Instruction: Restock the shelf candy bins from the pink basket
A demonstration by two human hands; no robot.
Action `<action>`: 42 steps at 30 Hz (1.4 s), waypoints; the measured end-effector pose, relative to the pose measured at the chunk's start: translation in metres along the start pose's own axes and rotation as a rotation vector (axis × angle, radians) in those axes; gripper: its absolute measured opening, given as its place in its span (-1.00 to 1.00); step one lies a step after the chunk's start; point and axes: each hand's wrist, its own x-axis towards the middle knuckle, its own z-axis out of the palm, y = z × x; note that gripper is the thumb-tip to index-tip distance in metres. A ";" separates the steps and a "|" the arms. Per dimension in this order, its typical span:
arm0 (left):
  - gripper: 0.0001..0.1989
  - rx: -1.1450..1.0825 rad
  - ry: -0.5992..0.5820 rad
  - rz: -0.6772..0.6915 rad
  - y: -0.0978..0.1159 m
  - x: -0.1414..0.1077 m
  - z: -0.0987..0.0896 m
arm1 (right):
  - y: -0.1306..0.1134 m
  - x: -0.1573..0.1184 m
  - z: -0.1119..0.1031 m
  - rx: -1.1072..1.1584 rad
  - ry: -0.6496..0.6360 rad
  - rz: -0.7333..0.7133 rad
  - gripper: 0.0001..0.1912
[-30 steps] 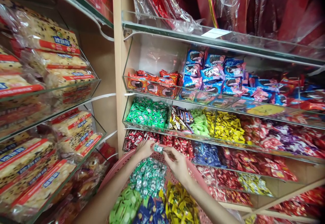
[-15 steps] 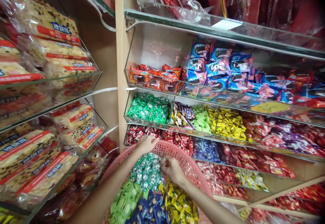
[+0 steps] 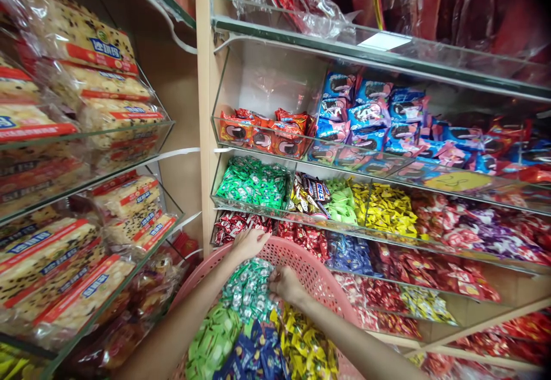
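Observation:
A pink perforated basket (image 3: 318, 271) holds several groups of wrapped candies: teal-green ones (image 3: 247, 288), light green ones (image 3: 213, 334), dark blue ones (image 3: 257, 351) and yellow ones (image 3: 307, 345). My left hand (image 3: 252, 243) lies over the basket's far rim, its fingers reaching toward the red candies (image 3: 239, 224) on the shelf behind; its fingers are partly bent, and what it holds, if anything, does not show. Above the right side of the teal-green candies is my right hand (image 3: 284, 286), with its fingers curled together. Anything between them is too small to make out.
Glass shelf bins beyond the basket hold green candies (image 3: 253, 183), yellow candies (image 3: 390, 210), blue candies (image 3: 350, 254) and blue snack packs (image 3: 368, 113). Long packaged crackers (image 3: 99, 44) fill the left shelves. A wooden post (image 3: 204, 110) stands between the two shelf units.
My right hand has shifted slightly left over the teal-green candies. My left hand has stayed nearly in place at the far rim.

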 end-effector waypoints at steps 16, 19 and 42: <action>-0.46 -0.004 -0.020 -0.025 0.002 -0.003 -0.003 | -0.005 -0.001 0.009 -0.178 0.115 -0.103 -0.89; -0.47 -0.016 -0.013 -0.031 0.001 -0.002 -0.001 | -0.006 -0.005 0.003 -0.228 0.144 -0.165 -0.81; -0.46 -0.034 0.019 -0.017 -0.009 0.001 0.009 | -0.227 0.002 -0.064 -1.005 0.597 -0.565 -0.69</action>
